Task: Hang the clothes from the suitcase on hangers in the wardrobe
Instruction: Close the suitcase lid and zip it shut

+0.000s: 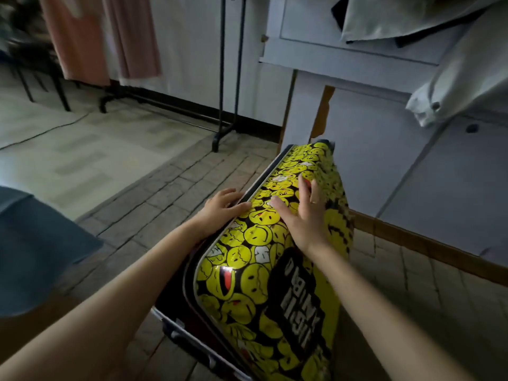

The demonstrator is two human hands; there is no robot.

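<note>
A hard suitcase (264,273) printed with yellow smiley faces lies on the tiled floor in front of me, its lid lifted partway so a dark gap shows along the left side. My left hand (220,206) grips the lid's left edge, fingers curled under the rim. My right hand (299,213) rests flat on top of the lid with fingers spread. The suitcase's contents are hidden. A black clothes rack (228,78) stands at the back, with pink garments (90,37) hanging at upper left.
A pale blue cabinet (384,133) with doors fills the right side; a white garment (461,78) hangs over it at upper right. A blue cloth surface (35,243) lies at left. A dark chair frame (41,78) stands far left. A cable crosses the floor.
</note>
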